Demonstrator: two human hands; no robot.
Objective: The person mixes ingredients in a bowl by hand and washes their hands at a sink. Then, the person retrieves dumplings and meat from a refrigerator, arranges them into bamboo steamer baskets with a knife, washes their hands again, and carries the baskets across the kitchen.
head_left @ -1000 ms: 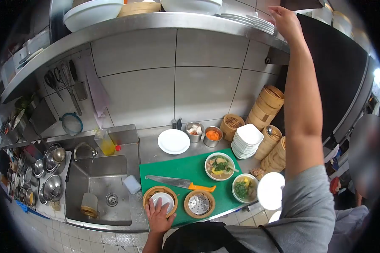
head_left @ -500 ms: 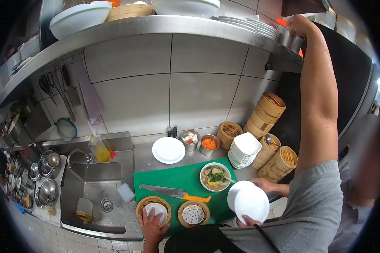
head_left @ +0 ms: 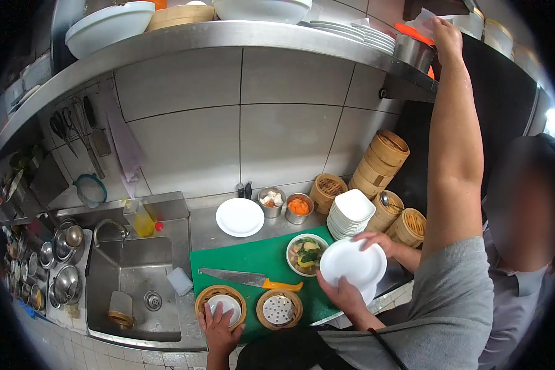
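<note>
My left hand (head_left: 221, 330) rests with its fingers spread on a small white dish (head_left: 224, 308) inside a round bamboo steamer (head_left: 201, 300) at the front of the green cutting board (head_left: 222, 262). My right hand (head_left: 448, 42) is raised to the shelf's right end, its fingers closed on a thin whitish translucent sheet (head_left: 423, 23) above a metal container (head_left: 413, 53) with an orange rim. Beside the left steamer stands a second steamer (head_left: 263, 319) holding a perforated white liner (head_left: 279, 309). Behind them lies a knife (head_left: 234, 275) with a yellow handle.
A co-worker (head_left: 518, 296) at the right holds white plates (head_left: 351, 262) beside a soup bowl (head_left: 306, 254). Square dishes (head_left: 353, 209), stacked steamers (head_left: 382, 161), an oval plate (head_left: 240, 217) and two metal cups line the back. The sink (head_left: 139, 265) is left; the shelf (head_left: 228, 37) overhangs.
My right hand has gone from the shelf to the metal container and now holds up a thin sheet. The co-worker's plates have moved in beside the soup bowl. My left hand stays on the dish.
</note>
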